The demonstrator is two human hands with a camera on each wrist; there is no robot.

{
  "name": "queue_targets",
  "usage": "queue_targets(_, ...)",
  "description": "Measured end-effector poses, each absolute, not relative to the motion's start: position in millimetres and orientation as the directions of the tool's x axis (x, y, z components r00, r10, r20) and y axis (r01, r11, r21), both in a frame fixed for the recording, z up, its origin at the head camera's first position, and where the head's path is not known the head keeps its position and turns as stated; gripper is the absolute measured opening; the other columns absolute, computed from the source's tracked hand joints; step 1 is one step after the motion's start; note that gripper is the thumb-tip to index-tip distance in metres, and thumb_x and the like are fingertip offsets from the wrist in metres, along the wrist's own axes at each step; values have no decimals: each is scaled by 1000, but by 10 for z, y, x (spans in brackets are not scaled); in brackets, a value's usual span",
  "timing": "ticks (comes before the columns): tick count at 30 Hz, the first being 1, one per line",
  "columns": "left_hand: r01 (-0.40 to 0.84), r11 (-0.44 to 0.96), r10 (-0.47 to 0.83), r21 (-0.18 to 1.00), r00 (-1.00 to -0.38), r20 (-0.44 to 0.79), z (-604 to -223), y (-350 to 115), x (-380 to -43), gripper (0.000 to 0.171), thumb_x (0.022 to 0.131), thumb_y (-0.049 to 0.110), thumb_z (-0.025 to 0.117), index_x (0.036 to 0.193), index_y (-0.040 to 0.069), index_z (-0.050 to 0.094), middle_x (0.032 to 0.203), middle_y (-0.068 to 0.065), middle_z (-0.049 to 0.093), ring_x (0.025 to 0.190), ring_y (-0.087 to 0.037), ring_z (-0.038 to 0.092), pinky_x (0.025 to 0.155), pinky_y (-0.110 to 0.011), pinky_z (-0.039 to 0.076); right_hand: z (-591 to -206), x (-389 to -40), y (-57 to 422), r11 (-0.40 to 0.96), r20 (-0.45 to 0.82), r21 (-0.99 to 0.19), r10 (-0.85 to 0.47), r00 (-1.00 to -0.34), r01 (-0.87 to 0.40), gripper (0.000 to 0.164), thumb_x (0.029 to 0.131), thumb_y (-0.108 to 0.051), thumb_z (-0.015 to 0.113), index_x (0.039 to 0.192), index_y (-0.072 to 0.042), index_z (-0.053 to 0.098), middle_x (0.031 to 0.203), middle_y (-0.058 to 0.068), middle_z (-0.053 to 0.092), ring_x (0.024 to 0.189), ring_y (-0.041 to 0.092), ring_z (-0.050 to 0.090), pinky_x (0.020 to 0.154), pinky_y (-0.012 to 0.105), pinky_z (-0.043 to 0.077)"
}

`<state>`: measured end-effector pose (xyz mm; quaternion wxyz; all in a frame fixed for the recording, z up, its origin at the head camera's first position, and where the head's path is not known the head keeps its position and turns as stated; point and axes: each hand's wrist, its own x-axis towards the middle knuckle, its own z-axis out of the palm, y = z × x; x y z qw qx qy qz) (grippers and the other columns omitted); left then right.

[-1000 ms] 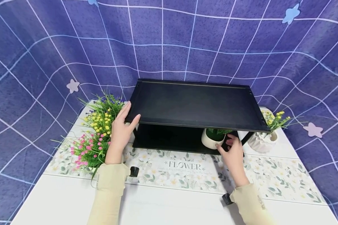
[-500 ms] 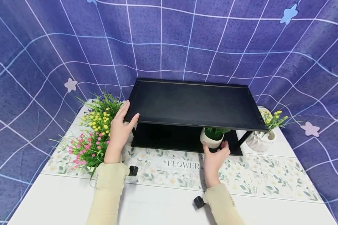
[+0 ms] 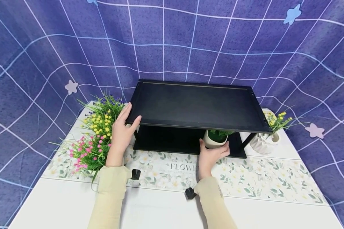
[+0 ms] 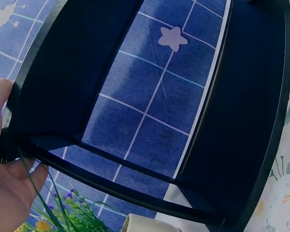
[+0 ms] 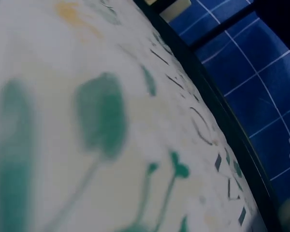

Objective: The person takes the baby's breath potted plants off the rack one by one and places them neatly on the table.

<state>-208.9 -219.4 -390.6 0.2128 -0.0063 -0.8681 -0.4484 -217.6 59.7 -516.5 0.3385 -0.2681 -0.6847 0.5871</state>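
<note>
A black two-tier shelf (image 3: 195, 105) stands in the middle of the table. At its front left corner my left hand (image 3: 121, 132) grips the top board, and the left wrist view shows thumb and fingers on either side of that corner (image 4: 26, 140). My right hand (image 3: 210, 158) holds a white pot (image 3: 210, 143) with a green plant (image 3: 218, 135), thumb on the left and fingers on the right. The pot is at the front of the lower tier, right of centre. The top board hides the upper part of the plant.
Pink flowers (image 3: 87, 151), yellow flowers (image 3: 100, 122) and purple flowers crowd the table left of the shelf. A white ribbed pot (image 3: 262, 144) with yellow flowers is at the right. A floral strip (image 3: 261, 181) crosses the table (image 3: 154, 206), and a blue grid curtain (image 3: 172, 38) hangs behind.
My right hand has moved left around the front of the white pot, from its right side to a grip across its front. The left hand stays at the shelf corner.
</note>
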Motion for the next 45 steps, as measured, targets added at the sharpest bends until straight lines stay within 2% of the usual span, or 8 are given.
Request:
queue_targets(7,197,595,-178,779,-913,367,-3913,-2187,-2089,62,94,37,62,149,19,40,157,2,36,147,-22,30,119,-47,28,-5164,-2327,622,162,120,-987,813,-569,23,113,67,-24,90,151,0,18,146,20,20,140,30,22,118,38,25)
queue_targets(11,202,591,-180,781,-911,371,-3926,-2189,-2091,62,94,38,63,149,18,40,156,2,36,147,-21,30,119,-47,28,-5192,-2362,663,185,149,-983,835,-530,14,104,65,-21,90,146,0,28,141,20,27,137,30,28,117,36,27)
queue_targets(15,204,589,-183,782,-909,374,-3938,-2192,-2101,62,94,39,63,149,19,41,156,2,37,147,-20,30,119,-46,28,-5217,-2335,696,175,163,-984,840,-518,-26,93,66,-19,89,140,-1,36,139,19,34,134,28,36,115,35,29)
queue_targets(22,202,597,-187,776,-906,380,-3929,-2202,-2099,64,93,42,63,149,19,40,156,2,36,147,-21,30,119,-47,29,-5200,-2221,772,91,99,-995,816,-569,-43,87,71,-23,86,143,-11,39,142,9,45,132,20,44,113,35,33)
queue_targets(30,210,597,-187,774,-902,389,-3924,-2203,-2094,64,93,41,64,148,18,41,156,1,37,146,-21,31,119,-47,29,-5184,-2149,876,60,49,-998,790,-612,-2,89,70,-27,87,145,-19,41,143,4,52,128,17,50,110,32,37)
queue_targets(36,199,598,-194,776,-904,380,-3931,-2209,-2100,64,93,42,63,148,20,41,156,5,37,146,-19,31,119,-46,29,-5150,-2064,938,82,56,-997,770,-635,11,90,70,-28,86,147,-16,41,145,6,51,130,19,50,111,34,38)
queue_targets(41,205,600,-195,773,-900,390,-3927,-2201,-2100,63,93,40,64,148,19,43,155,4,38,146,-19,32,119,-45,29,-5100,-1967,1007,96,79,-995,748,-659,-11,87,71,-23,85,145,-10,43,144,10,52,131,21,51,110,36,41)
queue_targets(45,210,599,-190,773,-900,392,-3918,-2200,-2102,62,93,38,63,148,18,43,155,3,38,146,-21,32,119,-45,29,-5078,-1904,1109,75,81,-996,712,-698,-39,86,71,-16,85,145,-6,42,145,11,51,134,19,49,112,33,40)
